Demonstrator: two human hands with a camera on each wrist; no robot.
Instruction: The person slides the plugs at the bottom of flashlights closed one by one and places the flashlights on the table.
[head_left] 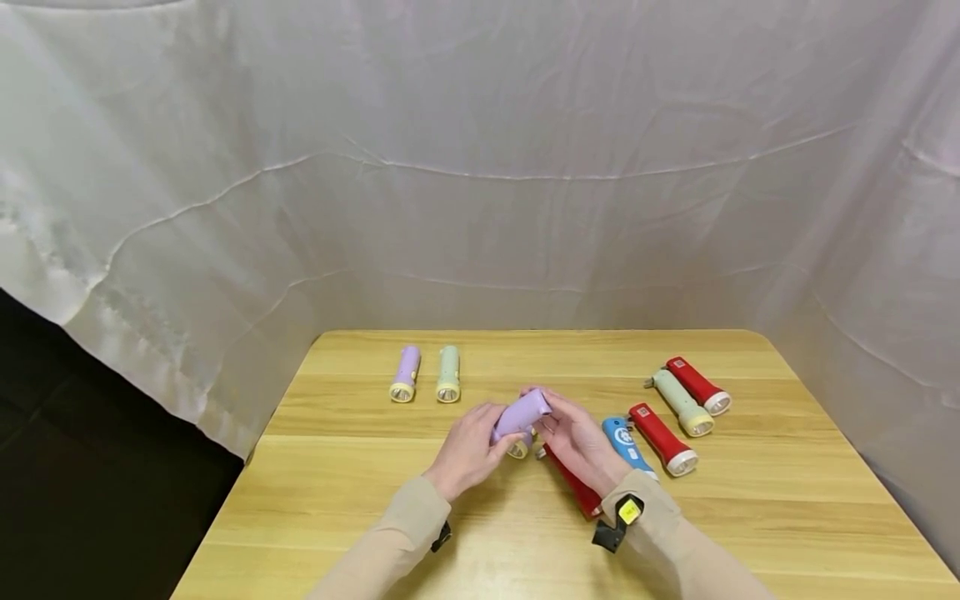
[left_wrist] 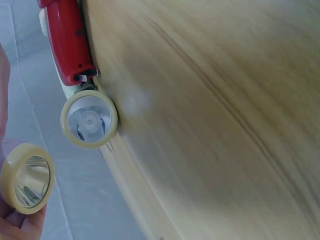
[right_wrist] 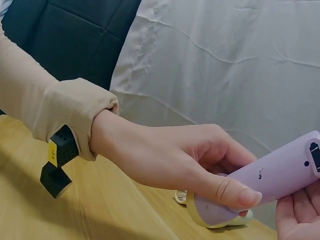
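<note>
A purple flashlight (head_left: pixel 521 415) with a pale yellow head ring is held above the table between both hands. My left hand (head_left: pixel 468 442) grips its body near the head, thumb along the near side, as the right wrist view shows. My right hand (head_left: pixel 573 437) holds the tail end, its fingers (right_wrist: pixel 299 212) against the underside. Dark slots show in that tail end (right_wrist: pixel 315 156). Below the hands lies another yellow-ringed flashlight (left_wrist: pixel 90 120), its body largely hidden. A red flashlight (head_left: pixel 573 483) lies partly under my right hand, and a blue flashlight (head_left: pixel 628 446) is just beside it.
At the back left, a purple flashlight (head_left: pixel 407 373) and a pale green one (head_left: pixel 448 373) stand side by side. On the right lie two red flashlights (head_left: pixel 663 439) (head_left: pixel 697 385) and a green one (head_left: pixel 682 403). Grey cloth (head_left: pixel 525 233) hangs behind the wooden table (head_left: pixel 315 517).
</note>
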